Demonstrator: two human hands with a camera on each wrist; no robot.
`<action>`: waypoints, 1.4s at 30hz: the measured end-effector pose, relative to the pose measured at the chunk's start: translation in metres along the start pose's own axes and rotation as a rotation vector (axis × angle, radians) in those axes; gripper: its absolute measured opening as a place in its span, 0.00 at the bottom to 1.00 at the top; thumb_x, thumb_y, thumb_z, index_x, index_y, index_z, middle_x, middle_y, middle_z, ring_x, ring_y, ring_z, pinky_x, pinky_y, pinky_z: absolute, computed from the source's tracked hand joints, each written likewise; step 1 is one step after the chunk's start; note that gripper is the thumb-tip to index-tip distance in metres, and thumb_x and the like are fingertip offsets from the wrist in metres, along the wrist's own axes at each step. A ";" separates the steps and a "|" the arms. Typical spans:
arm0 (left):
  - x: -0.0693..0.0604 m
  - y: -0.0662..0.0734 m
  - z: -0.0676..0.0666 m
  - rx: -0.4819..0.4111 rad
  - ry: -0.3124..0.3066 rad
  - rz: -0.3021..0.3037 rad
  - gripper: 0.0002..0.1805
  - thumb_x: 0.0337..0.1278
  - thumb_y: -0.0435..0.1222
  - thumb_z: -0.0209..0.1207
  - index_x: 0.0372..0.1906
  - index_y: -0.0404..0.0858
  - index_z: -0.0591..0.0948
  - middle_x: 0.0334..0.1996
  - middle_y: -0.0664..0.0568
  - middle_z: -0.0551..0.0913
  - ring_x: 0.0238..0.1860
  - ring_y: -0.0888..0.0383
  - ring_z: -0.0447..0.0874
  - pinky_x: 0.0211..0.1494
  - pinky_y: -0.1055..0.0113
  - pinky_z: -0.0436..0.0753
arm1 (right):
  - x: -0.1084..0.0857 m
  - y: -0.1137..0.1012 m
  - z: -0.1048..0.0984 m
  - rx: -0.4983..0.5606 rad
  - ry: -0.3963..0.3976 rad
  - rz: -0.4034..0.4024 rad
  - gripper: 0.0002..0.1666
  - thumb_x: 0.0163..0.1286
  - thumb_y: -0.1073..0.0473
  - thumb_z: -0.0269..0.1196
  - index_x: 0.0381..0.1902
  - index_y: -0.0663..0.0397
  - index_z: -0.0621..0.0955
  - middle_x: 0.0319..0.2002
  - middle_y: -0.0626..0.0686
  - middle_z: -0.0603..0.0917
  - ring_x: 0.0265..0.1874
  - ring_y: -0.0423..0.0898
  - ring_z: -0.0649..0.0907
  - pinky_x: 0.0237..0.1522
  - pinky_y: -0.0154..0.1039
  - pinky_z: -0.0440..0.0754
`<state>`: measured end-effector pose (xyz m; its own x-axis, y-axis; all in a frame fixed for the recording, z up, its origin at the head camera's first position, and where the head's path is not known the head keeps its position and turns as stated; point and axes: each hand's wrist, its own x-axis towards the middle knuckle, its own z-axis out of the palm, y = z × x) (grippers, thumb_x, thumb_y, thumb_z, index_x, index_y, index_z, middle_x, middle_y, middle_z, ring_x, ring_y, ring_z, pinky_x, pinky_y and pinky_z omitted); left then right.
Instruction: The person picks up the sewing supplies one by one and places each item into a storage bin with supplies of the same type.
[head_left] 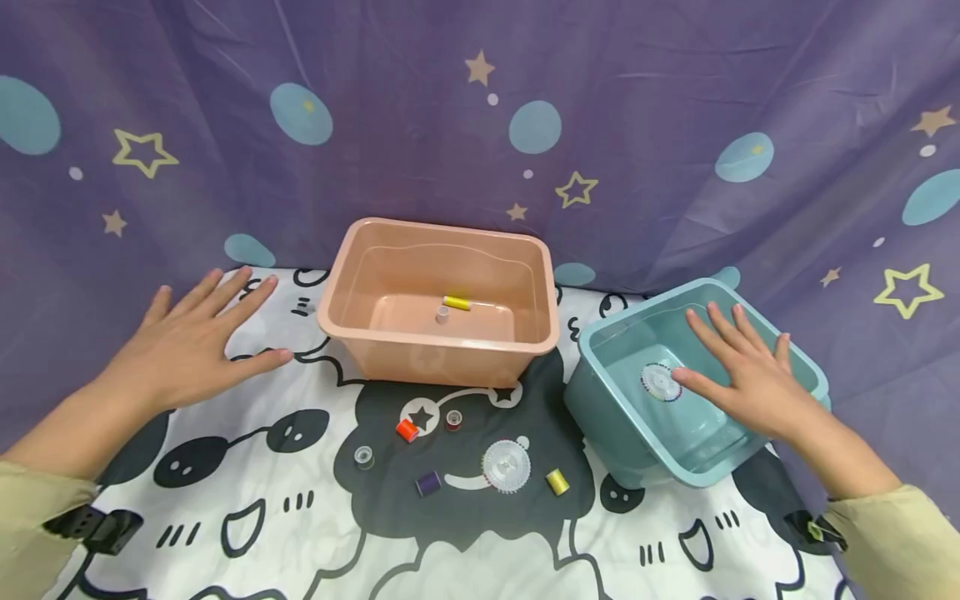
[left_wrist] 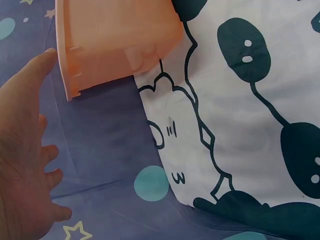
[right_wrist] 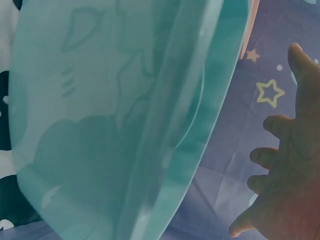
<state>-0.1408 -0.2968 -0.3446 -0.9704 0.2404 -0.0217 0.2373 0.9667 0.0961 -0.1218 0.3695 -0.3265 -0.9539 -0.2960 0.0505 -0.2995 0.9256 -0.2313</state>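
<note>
My left hand, fingers spread and holding nothing, hovers left of the peach bin. My right hand is spread above the teal bin, also holding nothing. Inside the peach bin lie a yellow spool and a small whitish bobbin. A pin wheel rests in the teal bin. Between the hands, on the cloth, are another pin wheel, an orange spool, a purple spool, a yellow-gold spool, a red bobbin and a clear bobbin.
A white cloth with dark cartoon figures covers the surface. Behind it hangs a purple curtain with stars and blue ovals. The teal bin stands angled to the right of the peach bin.
</note>
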 end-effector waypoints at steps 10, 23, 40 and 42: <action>0.011 0.007 -0.005 0.022 -0.010 0.049 0.60 0.64 0.73 0.57 0.89 0.50 0.47 0.87 0.38 0.45 0.86 0.33 0.37 0.76 0.21 0.35 | 0.000 -0.027 -0.008 0.013 -0.009 -0.060 0.54 0.78 0.39 0.65 0.89 0.36 0.49 0.88 0.57 0.44 0.86 0.62 0.36 0.68 0.81 0.18; 0.012 0.016 -0.007 0.053 -0.008 0.108 0.60 0.62 0.74 0.58 0.89 0.52 0.49 0.86 0.38 0.49 0.85 0.31 0.44 0.78 0.22 0.36 | 0.003 -0.066 -0.011 0.010 0.026 -0.147 0.55 0.75 0.40 0.69 0.88 0.36 0.52 0.87 0.57 0.49 0.86 0.59 0.40 0.72 0.79 0.22; 0.007 0.016 -0.004 0.041 0.032 0.165 0.59 0.60 0.73 0.62 0.88 0.51 0.55 0.85 0.37 0.54 0.84 0.33 0.47 0.79 0.23 0.38 | 0.006 -0.114 0.010 0.068 0.104 -0.242 0.55 0.73 0.38 0.70 0.88 0.35 0.55 0.87 0.52 0.51 0.86 0.60 0.47 0.76 0.78 0.29; 0.006 0.016 -0.002 0.037 0.045 0.173 0.58 0.60 0.72 0.63 0.88 0.51 0.55 0.85 0.37 0.54 0.84 0.33 0.48 0.79 0.24 0.39 | 0.006 -0.118 0.013 0.073 0.103 -0.239 0.55 0.73 0.38 0.69 0.88 0.35 0.55 0.87 0.52 0.52 0.86 0.59 0.46 0.76 0.78 0.29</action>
<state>-0.1429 -0.2805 -0.3410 -0.9157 0.4002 0.0364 0.4017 0.9140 0.0575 -0.0915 0.2553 -0.3111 -0.8543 -0.4753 0.2102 -0.5180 0.8115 -0.2705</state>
